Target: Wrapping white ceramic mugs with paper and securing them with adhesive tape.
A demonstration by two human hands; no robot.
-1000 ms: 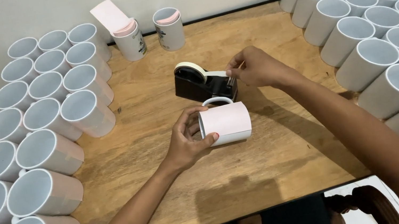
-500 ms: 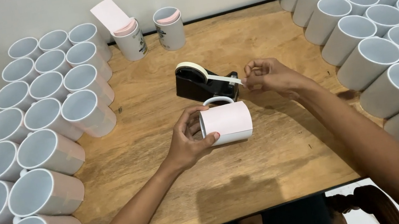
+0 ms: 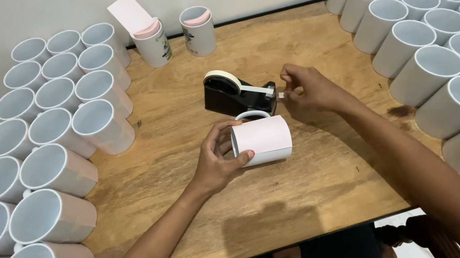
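Right hand [image 3: 307, 90] first: thumb and forefinger are pinched narrow on the free end of the tape [image 3: 281, 95], a small pale tab right at the cutter end of the black tape dispenser [image 3: 236, 93]. The other fingers curl loosely beside it. A short strip of tape runs from the roll on top of the dispenser down to that pinch.

Left hand [image 3: 217, 162] now: fingers spread around the open mouth of a white mug [image 3: 263, 139] lying on its side, thumb low on the wall, fingertips over the rim. A pale sheet wraps the mug's body, and its handle points up toward the dispenser. The mug sits on the wooden table [image 3: 269, 215], just in front of the dispenser, near the middle of the top.

Outward from there: rows of white mugs [image 3: 55, 124] on their sides bank up along the left, more white mugs [image 3: 446, 43] fill the right. At the back edge, two printed mugs [image 3: 197, 28] stand upright, one with a pale sheet [image 3: 130, 14] sticking out of it.
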